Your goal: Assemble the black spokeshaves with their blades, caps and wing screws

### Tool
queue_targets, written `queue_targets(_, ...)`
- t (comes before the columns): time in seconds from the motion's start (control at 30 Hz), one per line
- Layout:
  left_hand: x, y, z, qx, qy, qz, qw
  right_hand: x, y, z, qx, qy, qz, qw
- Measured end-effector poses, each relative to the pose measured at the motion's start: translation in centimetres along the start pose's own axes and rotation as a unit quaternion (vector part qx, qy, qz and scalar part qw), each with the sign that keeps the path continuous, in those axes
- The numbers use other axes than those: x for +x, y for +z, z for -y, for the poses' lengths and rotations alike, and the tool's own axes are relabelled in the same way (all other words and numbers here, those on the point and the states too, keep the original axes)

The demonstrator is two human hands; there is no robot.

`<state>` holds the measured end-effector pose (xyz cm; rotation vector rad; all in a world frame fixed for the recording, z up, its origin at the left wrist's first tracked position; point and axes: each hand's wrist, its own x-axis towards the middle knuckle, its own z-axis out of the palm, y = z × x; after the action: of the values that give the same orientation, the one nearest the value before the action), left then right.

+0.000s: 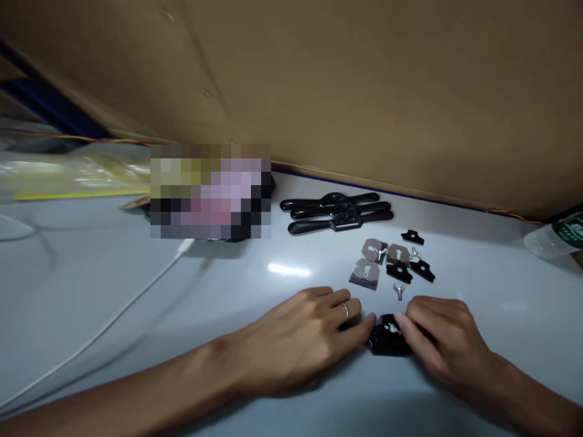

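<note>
On the table close to me lies a black spokeshave (388,343), its handles mostly covered by my hands. My left hand (314,334), a ring on one finger, is closed around its left side, with the thumb against the body. Closed over the right side is my right hand (449,340), its thumb by a small silver screw (392,328) on the body. Just beyond lie flat steel blades (365,272) with keyhole slots. Beside them are black cap plates (422,270) and silver wing screws (399,292).
Several black spokeshave bodies (341,211) lie side by side farther back. At left are a blurred-out object (214,194), a white cable (122,318) and yellowish plastic wrap (77,173). A clear bottle (546,241) lies at right. A cardboard wall (364,91) borders the back.
</note>
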<state>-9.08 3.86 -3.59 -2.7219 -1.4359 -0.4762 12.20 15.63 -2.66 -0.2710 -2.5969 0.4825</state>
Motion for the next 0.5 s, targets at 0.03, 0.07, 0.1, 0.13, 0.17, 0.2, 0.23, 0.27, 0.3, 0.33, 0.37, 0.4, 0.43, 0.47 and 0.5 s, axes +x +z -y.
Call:
queue_targets(0.03, 0.0, 0.0, 0.0, 0.000, 0.004, -0.002, 1.000, 0.1, -0.3, -0.1, 0.007, 0.000, -0.014, 1.000)
queue_targets(0.07, 0.0, -0.1, 0.1, 0.001, 0.008, -0.002, 1.000, 0.2, -0.7, -0.2, 0.009, -0.003, -0.027, 1.000)
queue_targets(0.1, 0.0, -0.1, 0.1, 0.002, 0.010, -0.002, 1.000, 0.3, -1.0, -0.3, 0.008, -0.010, -0.036, 0.999)
queue_targets(0.13, 0.0, -0.1, 0.1, 0.002, 0.011, 0.001, 1.000, 0.3, -1.3, -0.4, 0.001, -0.024, -0.037, 0.999)
queue_targets(0.17, 0.0, -0.1, 0.1, 0.002, 0.010, 0.004, 1.000, 0.4, -1.6, -0.5, -0.011, -0.047, -0.031, 0.998)
queue_targets(0.2, 0.0, -0.1, 0.1, 0.002, 0.009, 0.007, 1.000, 0.4, -1.7, -0.6, -0.024, -0.078, -0.018, 0.996)
queue_targets(0.23, 0.0, -0.1, 0.1, 0.002, 0.008, 0.008, 1.000, 0.3, -1.8, -0.7, -0.038, -0.113, -0.001, 0.993)
queue_targets(0.27, -0.1, -0.1, 0.1, 0.002, 0.008, 0.007, 1.000, 0.3, -1.7, -0.8, -0.050, -0.146, 0.015, 0.988)
queue_targets(0.3, -0.1, -0.1, 0.2, 0.001, 0.010, 0.004, 1.000, 0.3, -1.6, -0.8, -0.059, -0.171, 0.029, 0.983)
queue_targets(0.33, -0.1, 0.0, 0.2, 0.001, 0.011, -0.001, 1.000, 0.2, -1.5, -0.9, -0.066, -0.185, 0.038, 0.980)
queue_targets(0.37, -0.1, 0.0, 0.2, 0.001, 0.013, -0.006, 1.000, 0.1, -1.3, -0.9, -0.069, -0.187, 0.040, 0.979)
queue_targets(0.4, -0.1, 0.0, 0.2, 0.002, 0.014, -0.010, 1.000, 0.1, -1.2, -0.9, -0.073, -0.182, 0.039, 0.980)
queue_targets(0.43, -0.1, 0.0, 0.2, 0.003, 0.014, -0.012, 1.000, 0.0, -1.0, -0.9, -0.075, -0.172, 0.033, 0.982)
queue_targets(0.47, -0.1, 0.0, 0.2, 0.002, 0.015, -0.012, 1.000, 0.0, -1.0, -0.8, -0.076, -0.161, 0.026, 0.984)
queue_targets(0.5, -0.1, 0.0, 0.2, 0.002, 0.014, -0.012, 1.000, 0.0, -1.0, -0.8, -0.071, -0.153, 0.020, 0.986)
